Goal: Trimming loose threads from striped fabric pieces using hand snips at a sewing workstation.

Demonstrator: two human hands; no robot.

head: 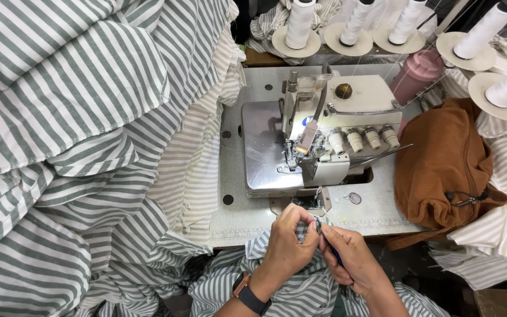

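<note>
In the head view, both hands meet just past the near edge of the surface [236,176], in front of the overlock sewing machine [324,132]. The left hand [289,243] has its grip closed, fingers curled and pinched on a fold of the green-and-white striped fabric [300,287] that lies under both hands and hangs off the near edge. A dark watch [249,293] sits on the left wrist. The right hand [353,258] touches the left at the fingertips; its grip is closed around a small blue-handled tool [334,253], whose metal tip shows between the two hands. What kind of tool it is cannot be told.

The machine stands in the middle of the surface, its lit needle area facing the hands. A large heap of striped fabric [71,129] covers the left side and spills over the left edge. A brown cloth bag [447,164] rests at the right edge, just beside the machine. Along the far edge stand white thread cones [356,23] on round bases, with a pink bottle [418,73] near them at the far right corner.
</note>
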